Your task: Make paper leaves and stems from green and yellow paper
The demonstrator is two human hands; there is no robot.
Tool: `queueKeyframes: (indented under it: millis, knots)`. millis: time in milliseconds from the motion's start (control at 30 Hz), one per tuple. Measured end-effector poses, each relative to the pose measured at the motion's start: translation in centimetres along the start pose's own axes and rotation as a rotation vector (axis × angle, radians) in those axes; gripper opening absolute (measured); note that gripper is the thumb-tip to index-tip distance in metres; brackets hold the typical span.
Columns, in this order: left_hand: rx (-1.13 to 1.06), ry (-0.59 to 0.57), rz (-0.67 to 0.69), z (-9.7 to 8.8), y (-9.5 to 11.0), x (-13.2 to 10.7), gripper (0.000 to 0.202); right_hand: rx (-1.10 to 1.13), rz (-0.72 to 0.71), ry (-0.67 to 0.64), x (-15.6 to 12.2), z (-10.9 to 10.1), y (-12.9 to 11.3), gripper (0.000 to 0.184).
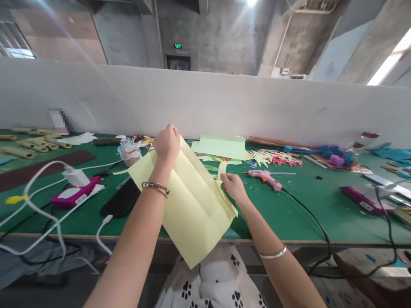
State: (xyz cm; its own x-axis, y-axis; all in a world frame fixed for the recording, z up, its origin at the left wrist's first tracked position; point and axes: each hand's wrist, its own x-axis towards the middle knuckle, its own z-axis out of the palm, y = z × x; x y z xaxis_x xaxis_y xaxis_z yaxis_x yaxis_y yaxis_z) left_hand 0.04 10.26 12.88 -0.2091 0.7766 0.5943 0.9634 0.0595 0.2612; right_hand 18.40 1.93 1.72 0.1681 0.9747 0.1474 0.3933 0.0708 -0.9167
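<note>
I hold a large pale yellow sheet of paper (189,201) with fold creases, lifted over the near edge of the green table (302,205). My left hand (166,143) is closed on the sheet's far top edge, a bracelet on the wrist. My right hand (233,187) pinches the sheet's right edge, where a narrow strip of the same paper (221,170) curls upward. The sheet's lower corner hangs down past the table edge, over my lap.
A pink glue gun (266,177) with a black cord lies right of my right hand. Light green paper (221,147), cut paper shapes (276,157), a black phone (120,201), a pink device with white cables (75,190) and rolled tubes (32,145) lie about. A white partition wall stands behind.
</note>
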Motion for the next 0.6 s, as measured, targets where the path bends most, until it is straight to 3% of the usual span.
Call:
queueKeyframes:
  millis: [133, 300, 600]
  knots:
    - [-0.026, 0.004, -0.002, -0.4, 0.4, -0.1, 0.036, 0.073, 0.036, -0.038, -0.7, -0.4, -1.0, 0.046]
    - [-0.053, -0.006, -0.002, -1.0, 0.9, -0.5, 0.037, -0.077, -0.005, -0.138, -1.7, 0.2, -2.9, 0.044]
    - [-0.046, 0.021, -0.041, -1.7, -0.6, 0.5, 0.037, -0.005, 0.056, -0.068, -1.4, 0.4, -0.8, 0.037]
